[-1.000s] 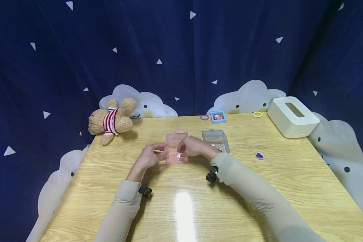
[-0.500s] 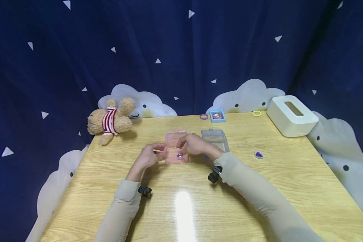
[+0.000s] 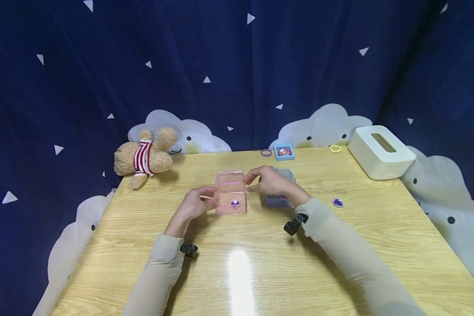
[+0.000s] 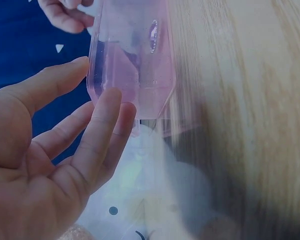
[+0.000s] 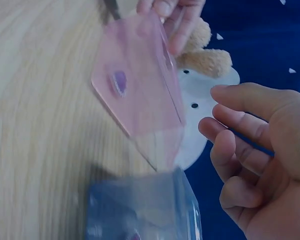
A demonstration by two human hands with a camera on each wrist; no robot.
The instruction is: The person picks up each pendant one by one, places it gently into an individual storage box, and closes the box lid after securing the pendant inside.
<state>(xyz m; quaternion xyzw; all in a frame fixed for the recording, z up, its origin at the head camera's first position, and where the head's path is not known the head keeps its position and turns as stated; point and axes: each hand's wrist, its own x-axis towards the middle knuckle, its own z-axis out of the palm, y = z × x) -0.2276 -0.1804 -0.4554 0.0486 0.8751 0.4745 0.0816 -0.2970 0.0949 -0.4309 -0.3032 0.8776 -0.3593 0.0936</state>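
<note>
In the head view, my left hand [image 3: 195, 202] holds the left end of a clear pink plastic box [image 3: 225, 206] with thumb and fingertips. The box's lid is tipped back. Inside lies a purple heart-shaped gem [image 3: 235, 203] with a beaded edge, also seen through the wall in the left wrist view. Just right of the box hovers my right hand [image 3: 274, 182], empty, its fingers loosely bent. Beneath it stands a clear blue-grey box [image 3: 278, 203], lid up, with pinkish pieces inside that are partly hidden. In the right wrist view, my right hand [image 5: 270, 155] touches neither box.
Another purple heart gem [image 3: 338, 202] lies on the table to the right. At the back are a purple ring [image 3: 266, 152], a blue-framed square [image 3: 284, 152] and a yellow ring [image 3: 335, 149]. A teddy bear [image 3: 158, 160] lies back left; a white tissue box [image 3: 381, 153] stands back right.
My right hand let go of the purple gem, leaving it in the pink box, then moved right over the blue-grey box. My left hand stayed at the pink box.
</note>
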